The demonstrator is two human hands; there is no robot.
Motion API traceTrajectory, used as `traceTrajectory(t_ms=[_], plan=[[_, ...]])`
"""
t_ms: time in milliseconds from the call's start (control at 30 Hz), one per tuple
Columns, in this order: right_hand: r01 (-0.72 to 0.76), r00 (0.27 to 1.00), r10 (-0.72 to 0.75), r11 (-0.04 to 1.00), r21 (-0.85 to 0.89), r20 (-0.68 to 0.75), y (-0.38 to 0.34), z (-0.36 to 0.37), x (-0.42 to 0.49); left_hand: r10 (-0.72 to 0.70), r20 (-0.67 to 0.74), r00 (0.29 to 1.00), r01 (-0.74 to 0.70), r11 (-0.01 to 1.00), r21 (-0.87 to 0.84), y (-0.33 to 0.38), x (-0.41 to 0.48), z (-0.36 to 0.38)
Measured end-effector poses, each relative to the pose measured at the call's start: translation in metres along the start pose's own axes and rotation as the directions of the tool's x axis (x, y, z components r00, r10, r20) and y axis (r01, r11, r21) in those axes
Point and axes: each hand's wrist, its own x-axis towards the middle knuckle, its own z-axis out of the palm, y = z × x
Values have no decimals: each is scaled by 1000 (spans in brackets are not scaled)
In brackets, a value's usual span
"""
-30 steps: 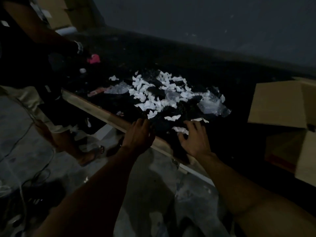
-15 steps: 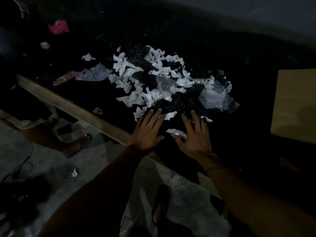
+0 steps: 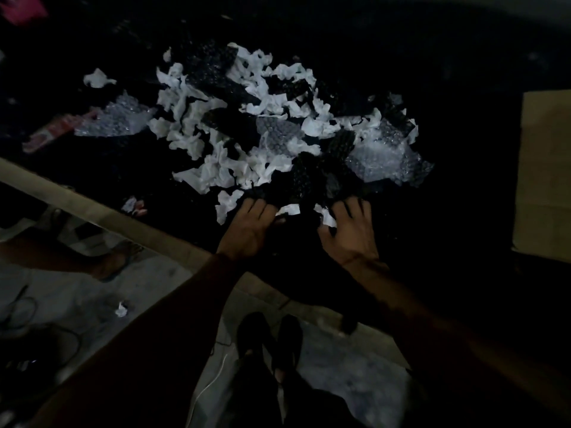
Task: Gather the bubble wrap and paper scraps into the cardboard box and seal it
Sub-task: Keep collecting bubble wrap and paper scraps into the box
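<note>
A heap of white paper scraps (image 3: 216, 168) mixed with clear bubble wrap (image 3: 386, 156) and dark bubble wrap (image 3: 309, 177) lies on a black table top. My left hand (image 3: 250, 230) rests palm down at the heap's near edge, fingers spread and touching a scrap. My right hand (image 3: 349, 233) lies beside it, fingers curled over the dark wrap with a white scrap (image 3: 327, 217) by its thumb. The cardboard box (image 3: 543, 174) shows as a tan flap at the right edge. The scene is very dim.
A separate sheet of bubble wrap (image 3: 114, 122) and a red-white strip (image 3: 52, 132) lie at the left. The table's pale front edge (image 3: 92, 208) runs diagonally. Another person's foot (image 3: 114, 257) stands on the floor at left; my shoes (image 3: 268, 338) are below.
The view has tilted down and closer to the heap. Both hands slid forward onto the near edge of the scraps, and my right fingers curled over the dark wrap.
</note>
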Motion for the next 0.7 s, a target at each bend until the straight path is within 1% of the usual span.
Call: traceTrajectory(t_ms=[67,100,133,200,233,267,333,367,433,467,533,600,667,700], plan=[[-26,999,27,999,42,-20,1,-2,1,32,-25,999,-31,999,17,-1,7,5],[-36,999,37,997,64,-17,3,-3,3,49,-13,999,-49,999,-5,1,12,5],[-56,998,56,994,89,-2,4,-5,5,29,23,999,-28,999,-45,5,17,1],[-131,991,127,982,135,40,4,-11,12,-104,107,989,118,985,-128,15,31,-13],[-158,987,153,976,147,45,3,-15,16,-166,133,977,184,973,-142,18,39,-18],[-171,985,167,973,158,35,2,-19,19,-198,171,965,221,967,-128,20,47,-21],[-177,984,179,962,206,8,1,-23,24,-172,241,955,186,982,-33,24,67,-24],[-182,983,183,952,244,19,3,-23,25,-155,271,950,162,987,-3,26,77,-26],[-180,984,167,933,312,69,7,-25,24,-115,342,933,126,992,-10,31,98,-30],[-165,986,147,937,309,81,9,-25,22,-70,377,924,84,996,-21,32,108,-30],[-93,996,88,969,230,31,13,-27,18,6,446,895,-8,1000,3,32,125,-25],[-19,999,22,992,128,-25,22,-25,16,6,529,849,-53,996,74,30,141,-13],[-21,999,24,996,87,-27,30,-20,14,-55,618,784,-20,993,114,28,146,-3],[-39,998,43,995,91,-36,32,-18,13,-68,626,777,15,996,89,28,144,2]])
